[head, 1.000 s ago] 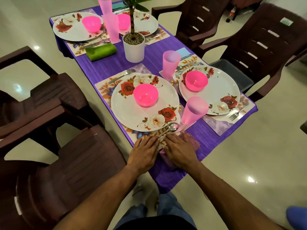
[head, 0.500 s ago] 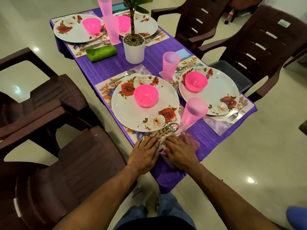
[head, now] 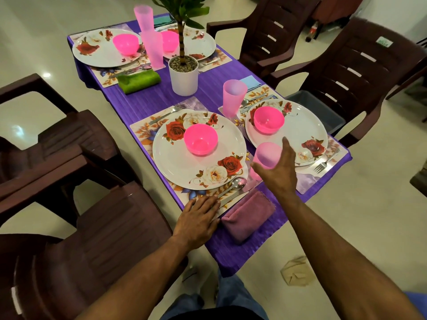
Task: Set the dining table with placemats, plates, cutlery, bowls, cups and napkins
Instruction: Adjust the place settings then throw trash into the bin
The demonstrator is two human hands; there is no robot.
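My right hand [head: 278, 172] reaches over the near pink cup [head: 265, 155], thumb and fingers spread on either side of it; I cannot tell if they touch it. My left hand [head: 198, 215] lies flat on the near edge of the floral placemat [head: 143, 130], fingertips by the spoon [head: 235, 183] and knife. A folded mauve napkin [head: 248, 214] lies uncovered on the purple tablecloth [head: 147, 100] beside that hand. The near plate [head: 182, 167] carries a pink bowl [head: 200, 139]. The right setting has a plate [head: 302, 130], bowl [head: 268, 119], cup [head: 233, 98] and fork [head: 324, 163].
A white potted plant [head: 184, 75] stands mid-table. Two far settings with plates, pink bowls, tall pink cups [head: 151, 48] and a green napkin [head: 138, 80] fill the far end. Brown plastic chairs [head: 346, 72] ring the table. A grey bin [head: 316, 109] and crumpled paper [head: 297, 272] lie on the floor.
My right hand lifted off the mauve napkin and moved forward to the near pink cup, uncovering the napkin. My left hand stayed flat at the placemat's edge.
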